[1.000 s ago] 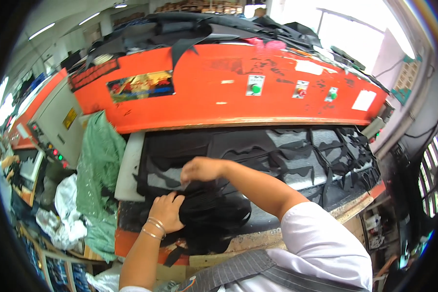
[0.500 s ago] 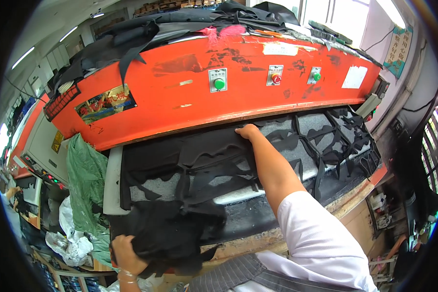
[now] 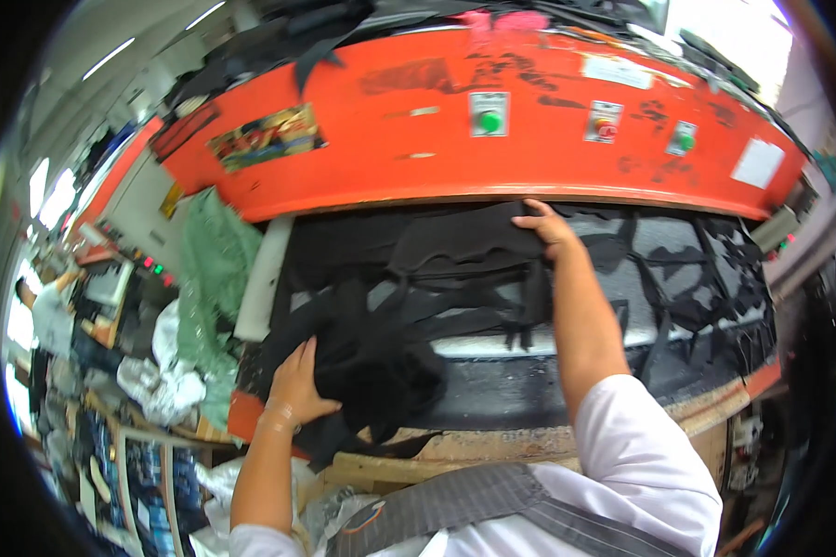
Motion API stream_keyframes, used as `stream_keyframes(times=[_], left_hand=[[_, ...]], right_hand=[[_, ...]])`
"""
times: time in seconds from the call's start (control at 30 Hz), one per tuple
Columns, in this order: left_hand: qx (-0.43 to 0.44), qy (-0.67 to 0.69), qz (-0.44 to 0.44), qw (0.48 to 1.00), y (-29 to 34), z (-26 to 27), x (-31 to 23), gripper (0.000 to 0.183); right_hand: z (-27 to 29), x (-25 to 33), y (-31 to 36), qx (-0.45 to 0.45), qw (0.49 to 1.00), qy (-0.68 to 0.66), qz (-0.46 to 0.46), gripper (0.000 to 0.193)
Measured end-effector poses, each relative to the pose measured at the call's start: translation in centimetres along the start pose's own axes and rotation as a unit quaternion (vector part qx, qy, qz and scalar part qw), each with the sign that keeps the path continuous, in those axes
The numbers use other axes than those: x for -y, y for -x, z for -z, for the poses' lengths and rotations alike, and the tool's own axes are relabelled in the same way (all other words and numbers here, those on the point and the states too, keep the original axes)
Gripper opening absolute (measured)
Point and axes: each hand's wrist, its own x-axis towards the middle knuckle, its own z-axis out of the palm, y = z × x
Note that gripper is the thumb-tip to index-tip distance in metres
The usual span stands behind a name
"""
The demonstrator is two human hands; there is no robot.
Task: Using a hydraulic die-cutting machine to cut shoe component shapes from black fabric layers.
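Left grip (image 3: 299, 388) spread wide on a black cloth heap (image 3: 372, 348).
Right grip (image 3: 550, 232) touches a flat black piece (image 3: 460, 237); can't tell if it pinches.

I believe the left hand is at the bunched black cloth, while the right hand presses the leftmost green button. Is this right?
Not quite: the right hand presses no button. The head view shows it on the flat black material, below the orange machine front. The left hand is at the bunched black cloth, as you say.
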Motion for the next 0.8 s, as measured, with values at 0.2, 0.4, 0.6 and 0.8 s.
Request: stream_keyframes(times=[0.2,0.4,0.6,0.8], left_hand=[[0.057,-0.036,0.090,0.994,-1.1,0.0,-2.3,0.096],[-0.034,-0.023,-0.004,0.999,1.3,-2.6,-1.5,0.061],[-0.037,-0.036,-0.075,0.996,1.2,-1.7,0.1,0.051],[0.040,0.027,-0.062,0.997,-0.4,-1.4,0.7,0.054]], right_hand=[[0.6,1.1,-2.8,-0.038,0.976,0.212,-0.042,0.078],[3.0,0.9,-2.1,0.125,0.981,0.114,-0.099,0.064],[-4.7,4.9,2.5,-0.073,0.872,0.448,-0.181,0.047],[-12.8,7.8,10.6,0.032,0.720,0.586,0.371,0.058]])
